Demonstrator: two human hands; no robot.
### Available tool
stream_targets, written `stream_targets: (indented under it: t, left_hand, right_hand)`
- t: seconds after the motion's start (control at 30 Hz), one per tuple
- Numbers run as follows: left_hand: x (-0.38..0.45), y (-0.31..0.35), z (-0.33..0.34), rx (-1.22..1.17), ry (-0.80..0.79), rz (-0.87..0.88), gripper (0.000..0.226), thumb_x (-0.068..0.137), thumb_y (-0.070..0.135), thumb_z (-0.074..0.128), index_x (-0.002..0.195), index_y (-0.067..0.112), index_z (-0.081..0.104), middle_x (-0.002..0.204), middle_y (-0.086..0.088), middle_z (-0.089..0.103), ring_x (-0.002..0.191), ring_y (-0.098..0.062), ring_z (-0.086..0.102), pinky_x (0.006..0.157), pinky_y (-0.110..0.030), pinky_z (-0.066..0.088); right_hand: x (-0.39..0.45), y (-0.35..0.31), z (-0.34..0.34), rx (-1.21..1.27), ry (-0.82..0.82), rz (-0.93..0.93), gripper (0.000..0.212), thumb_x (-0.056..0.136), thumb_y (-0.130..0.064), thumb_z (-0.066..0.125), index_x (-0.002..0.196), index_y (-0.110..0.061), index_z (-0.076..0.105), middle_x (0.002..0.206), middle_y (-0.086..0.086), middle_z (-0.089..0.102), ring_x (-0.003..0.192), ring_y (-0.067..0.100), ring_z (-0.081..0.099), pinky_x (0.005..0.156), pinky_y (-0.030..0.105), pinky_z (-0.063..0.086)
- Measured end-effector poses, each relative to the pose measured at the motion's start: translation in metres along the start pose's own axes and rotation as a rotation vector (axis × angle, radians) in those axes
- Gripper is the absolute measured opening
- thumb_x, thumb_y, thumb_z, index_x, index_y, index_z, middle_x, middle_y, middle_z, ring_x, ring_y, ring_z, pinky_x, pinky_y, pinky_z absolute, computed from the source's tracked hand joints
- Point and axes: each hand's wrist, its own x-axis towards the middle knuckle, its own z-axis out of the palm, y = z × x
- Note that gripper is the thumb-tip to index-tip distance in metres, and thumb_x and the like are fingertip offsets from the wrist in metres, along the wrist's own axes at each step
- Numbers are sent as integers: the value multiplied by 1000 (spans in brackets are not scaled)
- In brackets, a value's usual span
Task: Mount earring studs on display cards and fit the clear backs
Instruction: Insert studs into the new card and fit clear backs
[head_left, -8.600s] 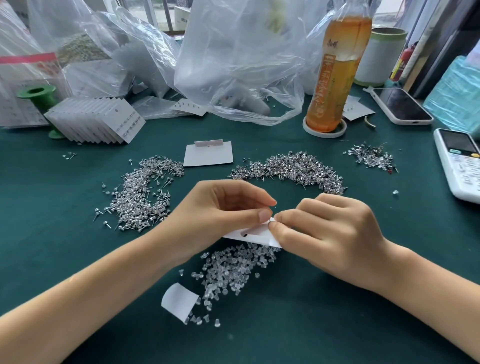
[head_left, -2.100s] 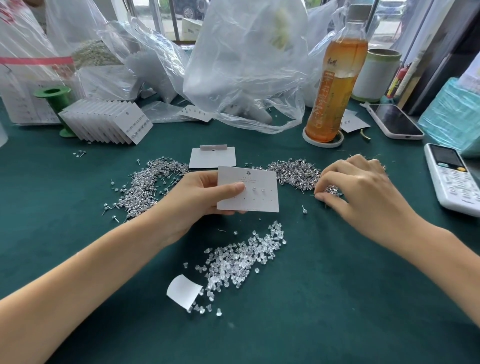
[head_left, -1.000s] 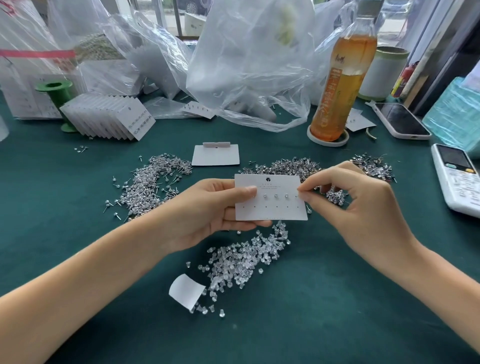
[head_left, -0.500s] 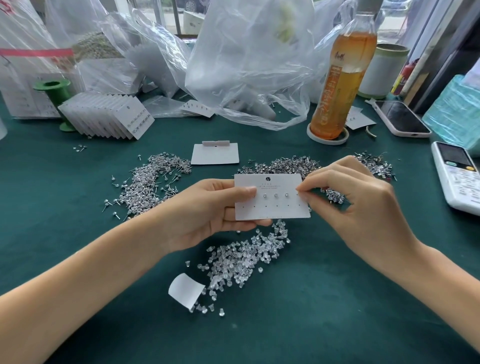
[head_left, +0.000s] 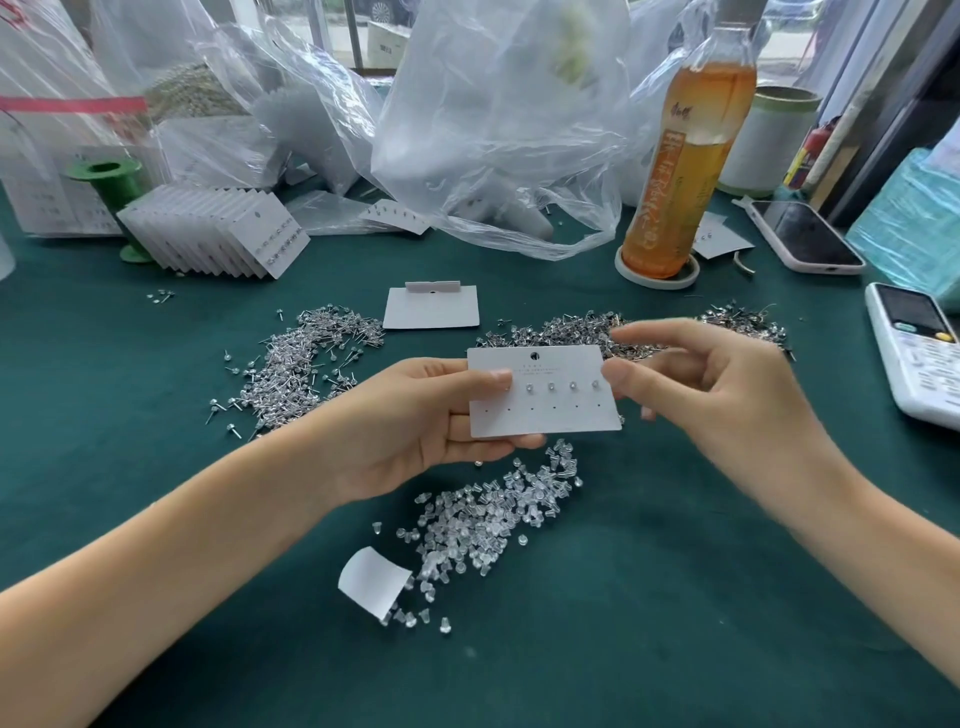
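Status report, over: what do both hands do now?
Left hand grips display card. Right hand at card's right edge, holds nothing visible. Four studs seen in top row. Nothing in the way.

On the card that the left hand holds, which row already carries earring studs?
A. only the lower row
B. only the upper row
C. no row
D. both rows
B: on the display card held by the left hand, small studs sit along the upper row, while the lower row shows only bare pinholes.
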Motion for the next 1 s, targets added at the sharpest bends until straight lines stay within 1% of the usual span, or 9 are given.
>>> stream_targets:
  t: [0.17,0.3,0.4,0.5,0.57,0.63,0.77,0.87,1.0]
  left_hand:
    - [0,-1,2,18,-10,4,30,79,20,58,105,7,66,95,-13,73,75,-20,73,59,-21,57]
    - [0,-2,2,34,-16,11,30,79,22,58,104,9,67,95,-13,73,76,-20,73,60,-21,57]
    - [1,-3,2,44,-19,37,29,79,26,58,102,12,69,95,-13,73,77,-21,72,61,-22,57]
    - [3,-2,3,46,38,75,38,83,39,50,103,12,67,91,-11,74,76,-21,72,60,-23,56]
    - [6,-3,1,183,135,150,34,89,38,46,99,13,67,87,-6,75,72,-18,72,60,-22,55]
    - [6,-7,-2,492,223,278,19,93,24,52,94,14,68,82,1,74,68,-10,68,61,-18,53]
    - [5,-15,-3,875,150,387,9,85,14,67,91,19,72,83,6,73,72,-9,65,74,-21,53]
    - [2,-14,-3,1003,97,423,10,83,12,70,86,21,73,81,11,70,70,-3,61,70,-18,49]
    - [-1,-8,-5,1049,62,404,10,82,14,72,86,23,74,84,8,68,75,-13,63,75,-31,51]
  right_hand:
    - [2,5,2,208,-140,282,41,60,-39,76,91,-13,70,55,-1,64,45,9,53,37,14,32]
    - [3,6,2,256,-168,302,21,70,-23,76,85,-11,69,53,-1,62,44,10,53,36,13,30]
    - [1,4,2,308,-165,294,29,57,-31,75,80,-15,68,52,-1,61,43,8,50,38,12,31]
    - [1,2,0,351,-85,207,20,55,-33,75,70,-20,70,51,-3,60,42,7,48,39,10,32]
    - [2,1,-1,389,-27,128,14,58,-30,75,68,-20,71,51,-3,60,41,7,47,40,10,33]
    - [1,1,-3,399,16,70,12,61,-28,74,69,-20,70,51,-4,61,42,8,47,42,10,34]
    - [0,2,-1,402,38,12,10,67,-20,72,76,-19,67,53,-4,63,44,7,48,46,9,37]
    - [-1,3,2,409,23,-6,11,69,-17,70,78,-15,65,53,-4,64,44,7,48,47,9,38]
    - [-3,3,4,414,18,12,16,68,-17,70,82,-11,65,53,-6,64,44,7,49,47,9,38]
